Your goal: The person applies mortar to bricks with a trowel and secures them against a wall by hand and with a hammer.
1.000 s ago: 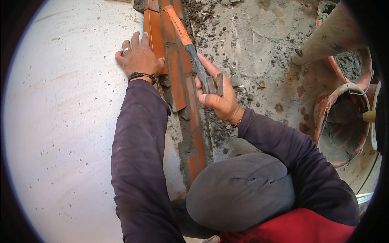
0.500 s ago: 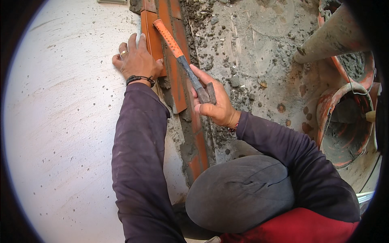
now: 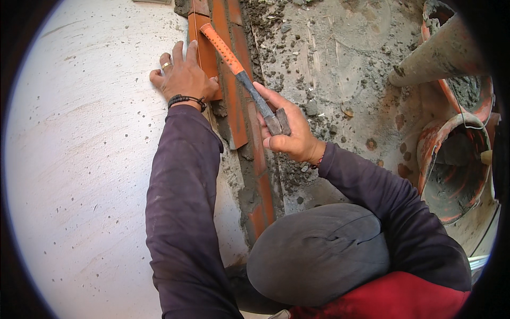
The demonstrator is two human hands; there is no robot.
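Observation:
My left hand [image 3: 186,77] lies palm down with spread fingers, across the white wall's edge and the top orange brick [image 3: 210,63]. Its thumb touches the brick's near end. A mason's hammer [image 3: 247,85] is in my right hand [image 3: 295,133], which grips it at the metal head. The hammer's orange, dotted handle points away to the far left, over the brick course. Below that course, a lower orange brick [image 3: 237,127] shows its near end, with grey mortar around it. A thin string [image 3: 196,29] runs along the top brick.
On the left spreads a white wall surface [image 3: 85,159] flecked with mortar. Crumbs of mortar [image 3: 313,109] litter the floor right of the bricks. An orange bucket [image 3: 425,159], a second bucket [image 3: 483,101] and a thick pole [image 3: 425,58] stand at right. My knee [image 3: 319,255] is below.
The whole view has shifted slightly. My right hand and the hammer's head sit a little farther right and lower; my left hand stays at the top brick.

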